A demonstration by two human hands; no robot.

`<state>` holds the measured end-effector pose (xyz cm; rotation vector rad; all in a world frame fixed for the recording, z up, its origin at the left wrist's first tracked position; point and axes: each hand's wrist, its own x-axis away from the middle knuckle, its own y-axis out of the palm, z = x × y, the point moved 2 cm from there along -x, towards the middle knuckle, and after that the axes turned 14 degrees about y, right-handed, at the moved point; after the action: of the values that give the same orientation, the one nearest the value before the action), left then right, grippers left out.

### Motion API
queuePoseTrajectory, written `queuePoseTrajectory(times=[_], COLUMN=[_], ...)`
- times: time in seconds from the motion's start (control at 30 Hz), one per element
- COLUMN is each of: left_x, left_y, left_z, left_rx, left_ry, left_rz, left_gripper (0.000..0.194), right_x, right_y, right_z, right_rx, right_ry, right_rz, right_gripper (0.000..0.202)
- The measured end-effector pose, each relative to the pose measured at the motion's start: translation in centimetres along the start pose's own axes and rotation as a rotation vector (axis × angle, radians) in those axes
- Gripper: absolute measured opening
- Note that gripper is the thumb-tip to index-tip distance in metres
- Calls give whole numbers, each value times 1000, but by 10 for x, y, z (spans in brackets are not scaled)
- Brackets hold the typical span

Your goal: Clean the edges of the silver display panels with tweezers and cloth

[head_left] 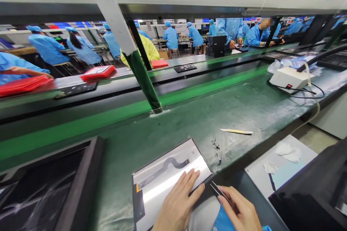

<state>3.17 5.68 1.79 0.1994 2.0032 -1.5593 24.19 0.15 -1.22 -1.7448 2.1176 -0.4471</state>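
A flat silver display panel [155, 196] with a grey ribbon cable [162, 169] lies tilted on the green bench at its front edge. My left hand [180, 198] rests on the panel with its fingers stretched out, near the right side. Just right of the panel's corner, my right hand [235, 205] holds dark metal tweezers [221, 193], their tips pointing up and left towards the panel's edge. The tips look slightly apart, with nothing visible between them. Dark scraps [217, 151] lie on the bench beyond the panel's right corner.
A yellow-handled knife [236, 131] lies beyond the scraps. At left is a black foam tray [90, 173]; at back right stands a white device [290, 78] with a cable. A post [143, 79] rises from the bench. Co-workers sit across the line. Right, a grey surface [257, 168] holds crumpled wipes.
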Motion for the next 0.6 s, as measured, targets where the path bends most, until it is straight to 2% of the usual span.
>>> queuePoseTrajectory(times=[0.33, 0.6], left_x=[0, 2], left_y=[2, 4], left_z=[0, -1], left_rx=[-34, -21], left_ry=[-10, 2], left_rz=[-19, 5], left_gripper=[55, 50], right_x=[1, 1], right_y=[1, -1], right_z=[-2, -2], right_rx=[-4, -11], right_ry=[-2, 5], right_rz=[14, 20], right_gripper=[24, 25])
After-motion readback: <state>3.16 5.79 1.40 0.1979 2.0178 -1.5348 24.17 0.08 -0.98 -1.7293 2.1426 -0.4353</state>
